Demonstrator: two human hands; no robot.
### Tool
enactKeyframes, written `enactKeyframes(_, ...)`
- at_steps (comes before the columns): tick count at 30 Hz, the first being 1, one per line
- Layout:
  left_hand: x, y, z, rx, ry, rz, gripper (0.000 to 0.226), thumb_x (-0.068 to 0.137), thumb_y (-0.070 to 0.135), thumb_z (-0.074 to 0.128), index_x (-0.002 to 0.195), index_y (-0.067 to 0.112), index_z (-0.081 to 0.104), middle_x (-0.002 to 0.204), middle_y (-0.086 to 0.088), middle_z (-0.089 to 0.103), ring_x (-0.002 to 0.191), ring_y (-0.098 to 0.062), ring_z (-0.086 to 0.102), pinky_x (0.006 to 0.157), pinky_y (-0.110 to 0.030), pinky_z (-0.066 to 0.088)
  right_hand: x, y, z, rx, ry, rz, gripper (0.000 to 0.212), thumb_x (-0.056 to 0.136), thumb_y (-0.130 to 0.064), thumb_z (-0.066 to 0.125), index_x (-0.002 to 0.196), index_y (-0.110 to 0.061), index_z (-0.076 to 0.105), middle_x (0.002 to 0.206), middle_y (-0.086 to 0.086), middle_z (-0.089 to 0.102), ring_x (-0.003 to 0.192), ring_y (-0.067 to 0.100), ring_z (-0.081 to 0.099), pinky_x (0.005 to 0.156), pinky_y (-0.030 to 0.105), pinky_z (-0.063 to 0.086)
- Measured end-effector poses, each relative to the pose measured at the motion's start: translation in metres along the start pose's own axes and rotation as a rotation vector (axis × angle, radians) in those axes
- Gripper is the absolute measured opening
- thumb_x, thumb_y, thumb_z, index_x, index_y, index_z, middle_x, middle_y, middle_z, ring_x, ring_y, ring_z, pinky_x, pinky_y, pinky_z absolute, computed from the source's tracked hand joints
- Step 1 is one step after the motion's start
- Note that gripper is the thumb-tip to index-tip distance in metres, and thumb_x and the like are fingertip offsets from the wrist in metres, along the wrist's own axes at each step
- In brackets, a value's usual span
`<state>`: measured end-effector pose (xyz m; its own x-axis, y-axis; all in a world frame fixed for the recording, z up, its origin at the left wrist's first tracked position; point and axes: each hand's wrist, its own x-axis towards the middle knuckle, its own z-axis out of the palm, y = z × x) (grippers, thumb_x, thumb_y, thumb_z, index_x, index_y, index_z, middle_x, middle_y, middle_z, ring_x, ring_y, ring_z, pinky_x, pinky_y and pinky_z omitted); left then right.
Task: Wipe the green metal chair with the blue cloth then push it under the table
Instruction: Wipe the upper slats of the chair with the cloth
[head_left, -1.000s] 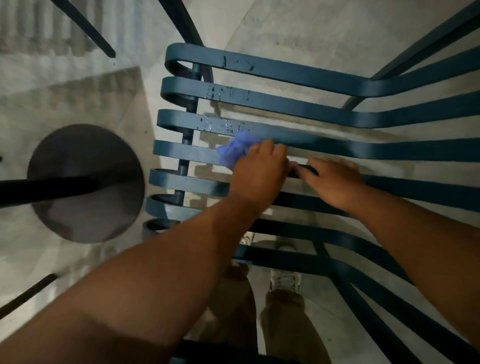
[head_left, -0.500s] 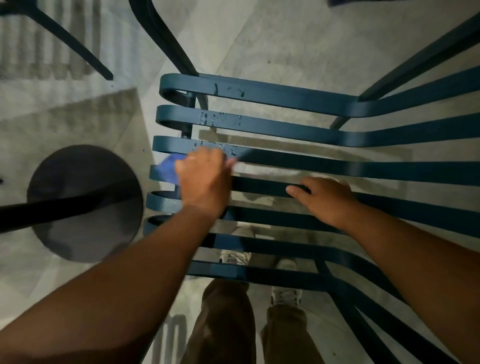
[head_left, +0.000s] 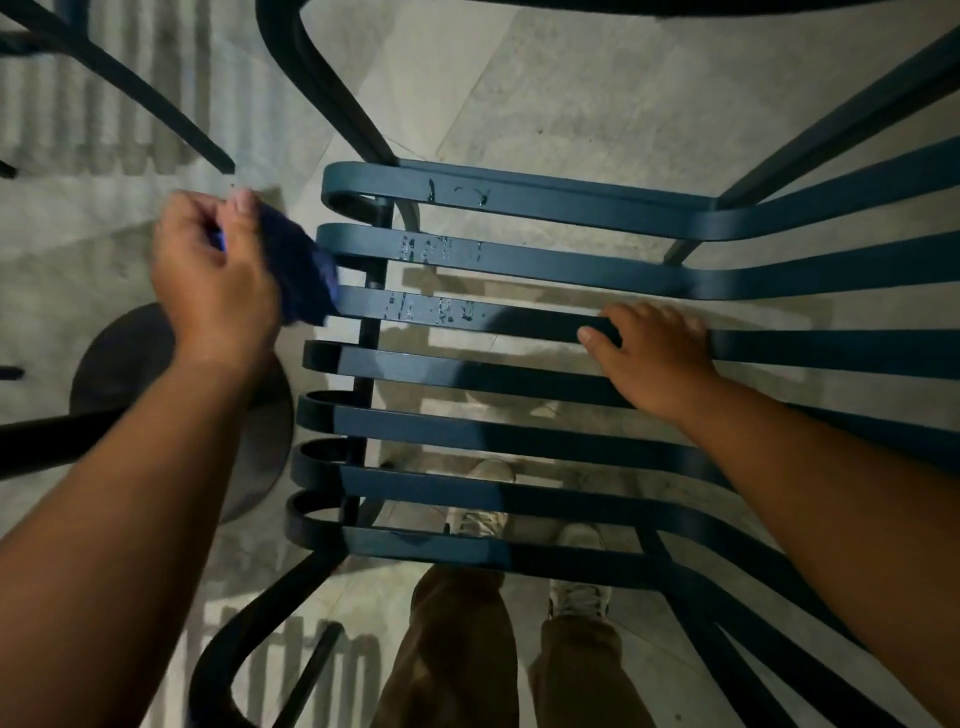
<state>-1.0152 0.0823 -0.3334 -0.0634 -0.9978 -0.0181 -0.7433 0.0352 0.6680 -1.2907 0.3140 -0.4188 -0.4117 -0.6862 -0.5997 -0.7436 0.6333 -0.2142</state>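
The green metal chair (head_left: 519, 260) fills the middle and right of the view, its slatted seat seen from above with water droplets on the upper slats. My left hand (head_left: 213, 275) is just off the seat's left edge, shut on the blue cloth (head_left: 304, 270), which hangs against the curled ends of the slats. My right hand (head_left: 654, 353) rests flat on the middle slats, fingers hooked over one slat's edge.
A round dark table base (head_left: 130, 364) with its pole sits on the pale tiled floor at left. Dark legs of other furniture cross the top left. My shoes and brown trousers (head_left: 457, 649) show through the slats below.
My left hand has dragged the cloth leftward along the slats and off the seat's left edge. The right hand stays on the middle slats. The view has tilted down.
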Motion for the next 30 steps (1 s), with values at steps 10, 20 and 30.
enactKeyframes(10, -0.098, 0.031, 0.122, 0.448, -0.484, 0.597, 0.041, 0.102, 0.052, 0.050, 0.097, 0.014, 0.067, 0.088, -0.006, 0.064, 0.076, -0.019, 0.060, 0.066, -0.035, 0.049, 0.008, 0.000, -0.005, -0.019, -0.097, 0.018, 0.062, 0.096, -0.072, 0.025, 0.137, -0.031, 0.050, 0.146, 0.002, 0.052, 0.130, 0.033, 0.047, 0.102, 0.052, 0.034)
enactKeyframes(20, -0.050, -0.029, 0.052, 0.516, -0.382, 0.457, 0.045, 0.104, 0.053, 0.043, 0.099, 0.011, 0.060, 0.095, -0.013, 0.059, 0.087, -0.032, 0.055, 0.070, -0.043, 0.041, 0.008, 0.000, -0.016, 0.022, -0.141, -0.016, 0.054, 0.099, -0.068, 0.028, 0.126, -0.030, 0.056, 0.133, 0.004, 0.058, 0.122, 0.032, 0.049, 0.100, 0.049, 0.034)
enactKeyframes(30, -0.124, 0.052, 0.128, 0.172, -0.684, 0.373, 0.032, 0.102, 0.044, 0.054, 0.095, 0.014, 0.065, 0.091, -0.005, 0.065, 0.078, -0.019, 0.062, 0.070, -0.041, 0.052, 0.000, -0.010, -0.007, 0.087, 0.091, -0.020, 0.040, 0.097, -0.058, 0.050, 0.126, -0.031, 0.059, 0.129, 0.006, 0.056, 0.121, 0.032, 0.046, 0.093, 0.046, 0.039)
